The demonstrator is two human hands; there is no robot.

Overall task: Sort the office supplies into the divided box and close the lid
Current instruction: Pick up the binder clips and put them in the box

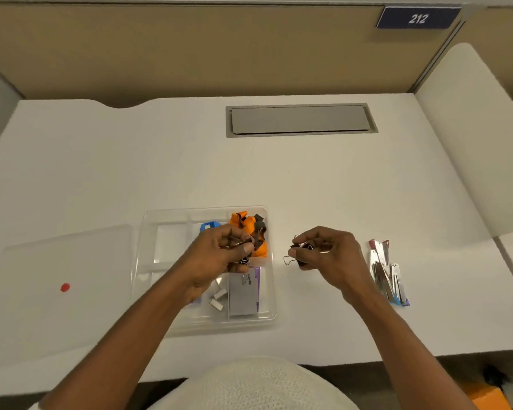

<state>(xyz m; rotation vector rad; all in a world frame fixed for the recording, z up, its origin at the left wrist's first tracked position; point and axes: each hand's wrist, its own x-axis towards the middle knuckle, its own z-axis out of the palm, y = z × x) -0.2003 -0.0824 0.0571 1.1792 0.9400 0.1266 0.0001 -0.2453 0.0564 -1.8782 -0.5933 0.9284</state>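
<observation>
A clear divided box (154, 291) sits on the white desk, open. Its far right compartment holds orange and grey clips (249, 224); a blue item (210, 226) lies beside them. A grey staple box (243, 294) and small white pieces (218, 297) fill the near compartments. My left hand (216, 258) hovers over the box, shut on black binder clips (245, 250). To the right of the box, my right hand (323, 255) pinches a black binder clip (299, 255) above the desk. The clear lid (62, 279) with a red dot lies flat left of the box.
A pile of silver and red strips (385, 273) lies on the desk right of my right hand. A grey cable hatch (299, 119) is set into the desk further back. A tan partition wall rises behind the desk.
</observation>
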